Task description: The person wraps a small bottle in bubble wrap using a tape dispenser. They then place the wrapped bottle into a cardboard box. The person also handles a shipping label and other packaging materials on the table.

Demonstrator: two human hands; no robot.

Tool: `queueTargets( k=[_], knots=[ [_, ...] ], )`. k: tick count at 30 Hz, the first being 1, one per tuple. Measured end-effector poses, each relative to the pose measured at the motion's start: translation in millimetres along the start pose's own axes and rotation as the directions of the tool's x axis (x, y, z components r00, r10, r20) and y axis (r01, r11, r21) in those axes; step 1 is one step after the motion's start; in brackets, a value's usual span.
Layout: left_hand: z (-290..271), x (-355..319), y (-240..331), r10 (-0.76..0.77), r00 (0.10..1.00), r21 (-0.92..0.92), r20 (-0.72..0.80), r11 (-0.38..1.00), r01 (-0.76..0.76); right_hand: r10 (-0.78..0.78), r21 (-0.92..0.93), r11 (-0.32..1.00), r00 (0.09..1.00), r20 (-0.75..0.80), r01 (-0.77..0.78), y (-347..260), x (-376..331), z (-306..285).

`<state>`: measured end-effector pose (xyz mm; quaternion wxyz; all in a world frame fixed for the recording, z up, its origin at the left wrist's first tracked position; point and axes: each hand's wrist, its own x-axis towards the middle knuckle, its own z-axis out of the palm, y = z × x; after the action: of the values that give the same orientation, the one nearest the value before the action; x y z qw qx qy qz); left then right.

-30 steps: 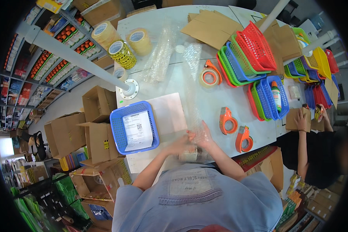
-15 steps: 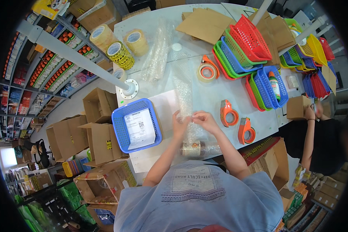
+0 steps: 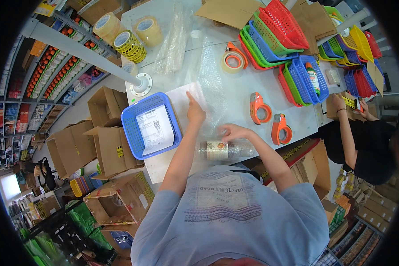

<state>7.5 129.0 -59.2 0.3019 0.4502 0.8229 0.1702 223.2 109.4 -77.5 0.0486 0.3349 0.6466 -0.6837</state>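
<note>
While pressing a sheet of bubble wrap (image 3: pixel 210 84) flat to the white table (image 3: pixel 252 86), left hand (image 3: pixel 195 111) with forefinger out, ungrasping. Right hand (image 3: pixel 232 131) loosely spread on the wrap. Wrapped bottle (image 3: pixel 224 150) at table edge, just beside the right hand.

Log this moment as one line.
left hand: flat on bubble wrap | right hand: on wrap | wrapped bottle: lying at table edge
</note>
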Motion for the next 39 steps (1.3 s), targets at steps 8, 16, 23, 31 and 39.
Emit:
queueTargets(
  k=[8, 16, 23, 31, 39],
  knots=[
    [15.1, -5.0, -25.1, 0.638, 0.731, 0.264, 0.244, 0.681, -0.683, 0.042, -0.658, 0.753, 0.995, 0.088, 0.026, -49.1, -14.2, 54.3],
    [40.8, -74.1, -69.4, 0.686, 0.653, 0.320, 0.322, 0.570, -0.757, -0.150, -0.590, 0.806, 0.980, -0.132, 0.044, -74.2, -87.3, 74.4],
    [36.5, -170.9, -91.6, 0.544, 0.641, 0.063, 0.542, 0.734, -0.676, -0.341, -0.555, 0.821, 0.893, -0.293, 0.132, -112.3, -107.2, 52.3],
    [42.9, -194.2, -106.3, 0.725, 0.593, 0.295, 0.349, 0.516, -0.804, -0.433, -0.823, 0.565, 0.872, -0.227, 0.066, -56.2, -10.5, 51.6],
    [56.1, -195.4, -109.4, 0.708, 0.632, 0.352, 0.316, 0.531, -0.771, -0.476, -0.817, 0.575, 0.832, -0.284, 0.050, -60.3, -17.0, 53.7]
  ],
)
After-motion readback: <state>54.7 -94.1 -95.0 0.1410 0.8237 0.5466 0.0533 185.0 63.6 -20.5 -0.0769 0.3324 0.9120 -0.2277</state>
